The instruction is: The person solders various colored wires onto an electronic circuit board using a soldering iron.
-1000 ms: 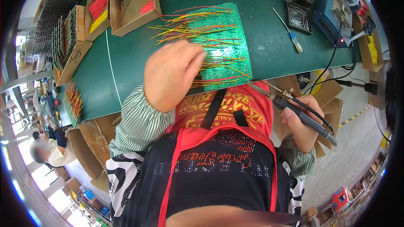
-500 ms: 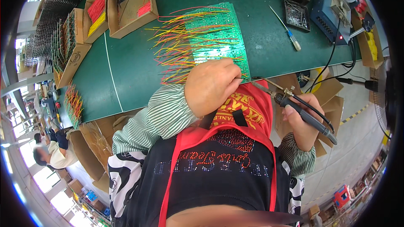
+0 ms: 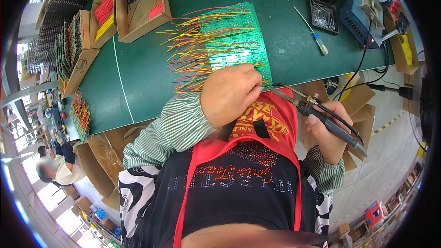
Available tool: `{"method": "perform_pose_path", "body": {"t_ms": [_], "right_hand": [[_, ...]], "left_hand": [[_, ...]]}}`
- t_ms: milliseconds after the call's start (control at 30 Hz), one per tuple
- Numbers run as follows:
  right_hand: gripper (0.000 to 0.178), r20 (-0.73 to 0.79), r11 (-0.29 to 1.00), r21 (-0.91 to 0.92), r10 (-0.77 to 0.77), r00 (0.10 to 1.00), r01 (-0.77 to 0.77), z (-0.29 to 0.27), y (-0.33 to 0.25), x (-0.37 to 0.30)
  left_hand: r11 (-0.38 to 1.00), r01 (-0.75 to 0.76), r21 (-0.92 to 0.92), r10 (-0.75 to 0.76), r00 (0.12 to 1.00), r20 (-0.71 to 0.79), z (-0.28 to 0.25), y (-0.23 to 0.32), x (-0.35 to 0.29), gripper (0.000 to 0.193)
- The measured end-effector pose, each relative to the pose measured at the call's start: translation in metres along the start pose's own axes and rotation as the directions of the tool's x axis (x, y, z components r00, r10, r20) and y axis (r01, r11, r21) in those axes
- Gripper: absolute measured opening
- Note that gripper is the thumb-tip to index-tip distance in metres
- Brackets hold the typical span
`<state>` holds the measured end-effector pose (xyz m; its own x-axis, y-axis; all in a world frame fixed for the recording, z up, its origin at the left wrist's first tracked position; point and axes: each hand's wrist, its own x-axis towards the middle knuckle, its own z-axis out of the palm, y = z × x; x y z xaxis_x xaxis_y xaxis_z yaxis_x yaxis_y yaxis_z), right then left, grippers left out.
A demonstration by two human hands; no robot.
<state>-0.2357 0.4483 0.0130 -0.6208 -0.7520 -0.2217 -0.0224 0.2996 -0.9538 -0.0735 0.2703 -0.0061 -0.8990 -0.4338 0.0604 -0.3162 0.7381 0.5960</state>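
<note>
A green circuit board panel point(image 3: 236, 36) lies on the bench at the near edge, with many red, yellow and black wires point(image 3: 188, 50) sticking out to its left. My left hand point(image 3: 232, 94) rests over the panel's near corner. Its thumb and index finger are pinched together on what looks like a thin dark wire, mostly hidden by the fingers. From the right, my right hand point(image 3: 328, 131) grips a soldering iron point(image 3: 339, 132) with a thin feed tube attached alongside. The iron's tip meets the near right corner of the panel, close to my left fingertips.
Cardboard trays of cut wires point(image 3: 144, 7) stand at the back left, beside a box of wired boards point(image 3: 73, 50). A screwdriver point(image 3: 320, 43), a black parts tray point(image 3: 324, 18) and a blue soldering unit point(image 3: 360, 16) are at the right. Another person point(image 3: 59, 167) sits far left.
The panel and my left hand have shifted very slightly left. My right hand and the soldering iron have moved a little left too, its tip staying at the panel's near corner.
</note>
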Motion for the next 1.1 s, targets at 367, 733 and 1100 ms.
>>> {"method": "perform_pose_path", "body": {"t_ms": [367,733,1100], "right_hand": [[0.018,-0.051,0.998,0.056,-0.012,0.999,0.014,-0.006,-0.001,-0.002],[0.019,-0.032,0.976,0.197,-0.086,0.996,0.09,-0.011,0.001,0.007],[0.018,-0.035,0.954,0.294,-0.047,0.998,0.055,-0.005,-0.002,0.033]], "left_hand": [[1.0,0.007,-0.006,-0.007,1.0,0.007,-0.002,0.001,0.0,0.01],[0.997,0.035,0.074,-0.041,0.996,0.079,-0.041,-0.025,-0.028,0.008],[0.951,0.308,0.04,-0.299,0.943,-0.146,-0.162,-0.098,-0.036,0.01]]}}
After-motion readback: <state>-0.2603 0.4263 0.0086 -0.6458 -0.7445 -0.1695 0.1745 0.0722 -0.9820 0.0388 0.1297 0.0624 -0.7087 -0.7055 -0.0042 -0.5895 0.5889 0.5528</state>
